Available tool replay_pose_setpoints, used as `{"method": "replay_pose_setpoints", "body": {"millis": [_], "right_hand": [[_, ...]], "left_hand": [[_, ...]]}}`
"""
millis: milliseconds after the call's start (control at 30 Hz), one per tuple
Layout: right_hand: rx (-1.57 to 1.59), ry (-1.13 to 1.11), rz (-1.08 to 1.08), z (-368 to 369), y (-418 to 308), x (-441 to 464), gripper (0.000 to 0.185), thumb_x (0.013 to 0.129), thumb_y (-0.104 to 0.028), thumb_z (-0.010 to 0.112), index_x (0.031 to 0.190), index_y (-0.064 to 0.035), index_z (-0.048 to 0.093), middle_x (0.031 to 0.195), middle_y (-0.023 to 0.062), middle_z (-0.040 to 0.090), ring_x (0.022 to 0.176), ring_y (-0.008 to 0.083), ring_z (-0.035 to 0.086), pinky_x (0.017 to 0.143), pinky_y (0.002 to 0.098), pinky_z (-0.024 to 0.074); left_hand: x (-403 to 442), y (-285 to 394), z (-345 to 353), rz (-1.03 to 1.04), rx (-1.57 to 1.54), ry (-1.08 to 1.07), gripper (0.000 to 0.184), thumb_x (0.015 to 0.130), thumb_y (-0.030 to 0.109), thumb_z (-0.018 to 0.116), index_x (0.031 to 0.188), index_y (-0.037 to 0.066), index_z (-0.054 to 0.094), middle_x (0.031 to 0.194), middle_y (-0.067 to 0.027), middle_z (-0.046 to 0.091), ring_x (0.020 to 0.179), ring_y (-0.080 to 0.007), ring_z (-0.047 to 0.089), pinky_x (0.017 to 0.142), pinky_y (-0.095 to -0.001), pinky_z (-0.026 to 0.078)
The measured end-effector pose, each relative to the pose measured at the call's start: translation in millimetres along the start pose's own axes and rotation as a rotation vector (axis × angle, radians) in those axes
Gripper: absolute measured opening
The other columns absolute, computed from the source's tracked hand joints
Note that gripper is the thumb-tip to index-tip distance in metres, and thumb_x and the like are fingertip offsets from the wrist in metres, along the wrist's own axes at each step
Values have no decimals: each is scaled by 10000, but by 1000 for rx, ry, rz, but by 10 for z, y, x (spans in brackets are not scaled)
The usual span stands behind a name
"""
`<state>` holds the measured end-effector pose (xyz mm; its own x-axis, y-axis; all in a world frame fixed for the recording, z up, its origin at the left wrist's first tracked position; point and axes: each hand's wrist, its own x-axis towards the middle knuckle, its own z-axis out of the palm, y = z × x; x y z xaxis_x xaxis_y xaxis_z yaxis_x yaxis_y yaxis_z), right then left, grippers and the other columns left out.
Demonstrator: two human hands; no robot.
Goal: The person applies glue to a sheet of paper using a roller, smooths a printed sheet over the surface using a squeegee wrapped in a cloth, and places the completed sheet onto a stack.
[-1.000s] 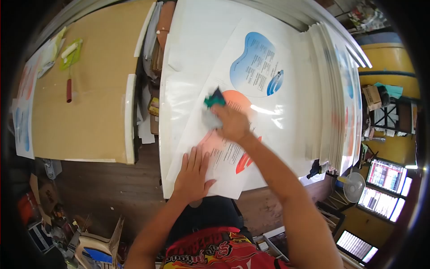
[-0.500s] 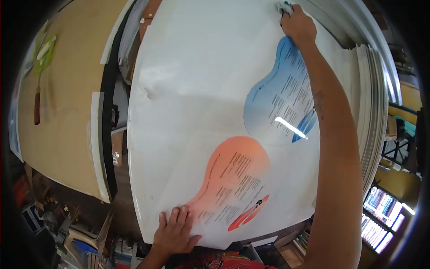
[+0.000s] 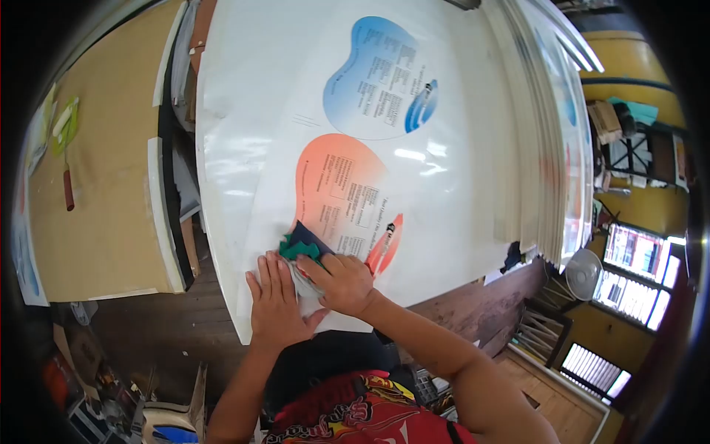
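A large white sheet [image 3: 251, 96] carries a blue printed shape [image 3: 362, 81] farther away and an orange printed shape [image 3: 333, 174] nearer to me. My left hand [image 3: 277, 307] lies flat on the sheet near its front edge, fingers stretched out. Right beside it, my right hand [image 3: 344, 285] is closed on a bunched cloth [image 3: 301, 248] with green, dark blue and pale parts. The cloth rests on the lower left part of the orange shape, close to my left fingertips.
At left is a brown board [image 3: 111, 148] with a red-handled roller [image 3: 68, 189] on it. A stack of white sheets [image 3: 529, 148] stands along the right side. Beyond it are a fan [image 3: 583, 272] and shelves. Wooden floor shows below.
My right hand with the cloth first went to the far edge of the sheet, then came back close beside my left hand. My left hand stays flat at the near edge. The view has shifted.
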<state>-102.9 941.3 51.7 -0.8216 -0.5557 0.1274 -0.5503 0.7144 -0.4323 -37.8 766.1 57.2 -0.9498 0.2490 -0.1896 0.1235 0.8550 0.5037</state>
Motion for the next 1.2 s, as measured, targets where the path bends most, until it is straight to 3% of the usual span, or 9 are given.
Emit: {"method": "replay_pose_setpoints", "body": {"millis": [267,433,500,700,833,900,967,1067,1200], "right_hand": [[-24,207,91,-673,2232,1111,670,623,-29,737,1277,-140,647,1123,90,711,958,276,705,821,350,573],[-461,191,497,-1192,3540,2821,405,823,-268,638,1207,-143,620,1077,150,711,983,367,680,853,470,536],[-534,288,374,-1206,4064,3163,445,881,-334,600,1274,-124,602,1015,218,710,926,417,681,835,501,538],[-618,224,508,-1253,3954,3265,450,890,-345,594,1280,-121,570,1061,186,719,974,387,688,847,501,534],[-298,128,511,-1065,2932,2235,497,828,-214,652,1307,-131,550,1148,134,685,1031,354,666,901,456,521],[-263,148,233,-619,2403,1213,622,791,-178,683,1392,-180,519,1188,103,655,1005,313,671,860,449,540],[-177,-259,258,-732,1666,609,699,709,-135,703,1384,-207,539,1251,79,619,991,270,666,824,431,549],[-185,-382,198,-894,1949,850,702,684,-117,705,1363,-200,550,1245,63,625,990,262,668,827,426,548],[-324,77,443,-1121,3180,2156,464,801,-190,656,1251,-140,553,1083,152,692,997,340,678,859,466,533]], "left_hand": [[-4,-14,34,-71,54,-149,1293,730,695,682,1481,-188,110,1538,-439,123,1452,-580,117,1124,-723,46],[-17,-10,98,-99,135,-105,1222,732,727,647,1463,-168,247,1496,-440,250,1416,-590,226,1081,-766,103],[20,-17,86,-94,187,-119,1250,748,759,604,1474,-179,210,1513,-451,191,1442,-582,169,1118,-729,64],[32,33,55,-99,176,-112,1247,736,750,622,1469,-177,225,1492,-454,231,1425,-584,208,1118,-729,75],[69,39,15,-91,126,-57,1242,721,727,656,1466,-176,240,1480,-447,272,1407,-592,247,1109,-737,89],[25,26,19,-93,101,-59,1259,714,717,672,1480,-168,208,1501,-436,242,1426,-584,208,1103,-745,66],[15,17,51,-130,69,-96,1273,709,721,674,1485,-166,192,1513,-431,223,1434,-582,184,1097,-750,56],[-5,8,59,-135,96,-133,1295,697,730,676,1489,-166,177,1517,-436,198,1442,-583,153,1091,-754,44],[-16,15,74,-128,171,-142,1288,706,755,646,1477,-177,205,1495,-458,216,1434,-595,164,1101,-745,48]]}}
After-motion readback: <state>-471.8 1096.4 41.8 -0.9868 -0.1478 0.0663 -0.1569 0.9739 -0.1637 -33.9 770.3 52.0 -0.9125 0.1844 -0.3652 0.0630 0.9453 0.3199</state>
